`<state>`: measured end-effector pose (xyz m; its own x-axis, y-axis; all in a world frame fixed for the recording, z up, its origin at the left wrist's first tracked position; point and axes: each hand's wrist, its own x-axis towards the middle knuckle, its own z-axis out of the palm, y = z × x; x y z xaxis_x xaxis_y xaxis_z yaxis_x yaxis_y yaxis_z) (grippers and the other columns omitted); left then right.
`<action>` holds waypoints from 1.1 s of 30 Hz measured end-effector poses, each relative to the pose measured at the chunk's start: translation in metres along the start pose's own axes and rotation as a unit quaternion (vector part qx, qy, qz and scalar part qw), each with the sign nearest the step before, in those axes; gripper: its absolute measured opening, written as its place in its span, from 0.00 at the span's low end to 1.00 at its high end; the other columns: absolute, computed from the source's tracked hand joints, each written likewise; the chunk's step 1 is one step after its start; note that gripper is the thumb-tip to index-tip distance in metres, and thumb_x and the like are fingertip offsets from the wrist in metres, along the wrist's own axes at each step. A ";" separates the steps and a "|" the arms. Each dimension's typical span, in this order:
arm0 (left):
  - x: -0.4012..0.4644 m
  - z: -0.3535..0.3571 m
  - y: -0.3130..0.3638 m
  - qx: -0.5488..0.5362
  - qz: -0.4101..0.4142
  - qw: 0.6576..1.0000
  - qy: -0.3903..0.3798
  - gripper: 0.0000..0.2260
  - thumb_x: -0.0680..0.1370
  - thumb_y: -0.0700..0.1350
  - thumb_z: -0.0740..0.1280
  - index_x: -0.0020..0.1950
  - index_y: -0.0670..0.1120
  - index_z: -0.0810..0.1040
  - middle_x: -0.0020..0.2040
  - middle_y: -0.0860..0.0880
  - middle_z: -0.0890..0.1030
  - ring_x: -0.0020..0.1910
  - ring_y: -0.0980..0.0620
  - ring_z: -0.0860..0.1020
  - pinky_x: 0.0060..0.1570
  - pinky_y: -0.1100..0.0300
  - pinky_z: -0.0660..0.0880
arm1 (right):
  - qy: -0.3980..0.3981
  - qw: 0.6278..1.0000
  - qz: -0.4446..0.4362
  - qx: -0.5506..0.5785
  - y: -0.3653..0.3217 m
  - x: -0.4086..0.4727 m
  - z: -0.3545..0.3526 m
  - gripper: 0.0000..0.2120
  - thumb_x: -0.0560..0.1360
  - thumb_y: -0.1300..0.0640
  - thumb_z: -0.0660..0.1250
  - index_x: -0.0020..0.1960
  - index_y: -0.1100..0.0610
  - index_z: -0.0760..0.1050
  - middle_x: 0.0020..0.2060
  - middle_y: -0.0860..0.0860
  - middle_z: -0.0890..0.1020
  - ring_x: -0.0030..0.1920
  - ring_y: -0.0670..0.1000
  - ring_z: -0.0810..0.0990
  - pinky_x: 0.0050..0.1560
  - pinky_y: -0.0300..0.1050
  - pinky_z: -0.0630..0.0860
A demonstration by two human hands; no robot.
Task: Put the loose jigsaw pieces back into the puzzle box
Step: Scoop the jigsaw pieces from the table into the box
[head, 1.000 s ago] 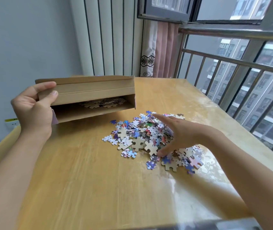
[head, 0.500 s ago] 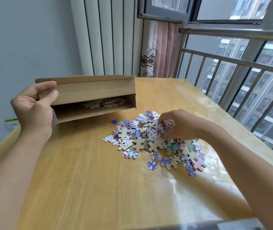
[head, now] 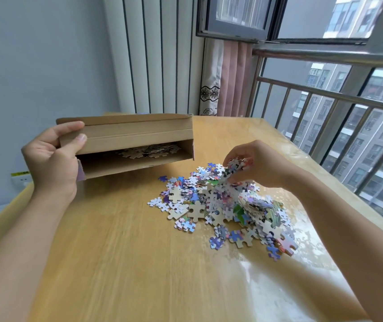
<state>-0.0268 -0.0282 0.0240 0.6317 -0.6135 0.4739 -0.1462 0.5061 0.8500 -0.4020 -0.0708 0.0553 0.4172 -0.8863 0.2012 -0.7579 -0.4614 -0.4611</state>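
Note:
A brown cardboard puzzle box (head: 139, 133) is held tilted above the table, its open side facing me, with some pieces lying inside (head: 149, 151). My left hand (head: 53, 159) grips the box's left end, thumb on the lid flap. A heap of loose jigsaw pieces (head: 223, 203) lies on the wooden table to the right of the box. Just above the heap's far side, my right hand (head: 255, 163) holds a bunch of pieces in curled fingers.
The wooden table (head: 120, 263) has a glossy, wet-looking patch at the right. A metal railing (head: 325, 94) and window run along the right side. A radiator (head: 158, 54) and curtain stand behind the table. A wall socket (head: 21, 180) sits low at the left.
My right hand went from lying flat on the heap to curling round a bunch of pieces and lifting it a little. The box and my left hand stayed put.

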 end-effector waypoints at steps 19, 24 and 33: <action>0.011 -0.004 0.011 -0.047 0.004 0.998 -0.028 0.15 0.76 0.35 0.73 0.45 0.57 0.87 0.40 0.57 0.85 0.40 0.54 0.79 0.40 0.68 0.73 | 0.178 0.935 -0.304 -0.047 -0.090 0.056 0.059 0.10 0.73 0.66 0.75 0.53 0.56 0.84 0.47 0.48 0.85 0.48 0.49 0.81 0.49 0.46 0.79; 0.013 -0.005 0.010 -0.055 0.002 0.998 -0.029 0.15 0.75 0.35 0.73 0.45 0.57 0.87 0.46 0.52 0.86 0.46 0.54 0.81 0.45 0.67 0.74 | 0.161 0.879 -0.392 -0.218 -0.080 0.076 0.072 0.11 0.74 0.66 0.73 0.55 0.57 0.84 0.49 0.51 0.86 0.49 0.55 0.81 0.48 0.49 0.80; 0.006 -0.004 0.011 -0.029 -0.003 0.999 -0.027 0.12 0.78 0.37 0.72 0.49 0.56 0.86 0.42 0.52 0.85 0.20 0.52 0.73 0.22 0.68 0.66 | 0.079 0.914 -0.229 -0.326 -0.082 0.090 0.082 0.10 0.73 0.69 0.65 0.48 0.56 0.75 0.36 0.51 0.77 0.33 0.57 0.76 0.33 0.51 0.76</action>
<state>-0.0212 -0.0243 0.0352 0.5907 -0.6473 0.4818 -0.0975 0.5354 0.8389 -0.2612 -0.1098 0.0405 0.7265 -0.5656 0.3902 -0.6816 -0.6652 0.3047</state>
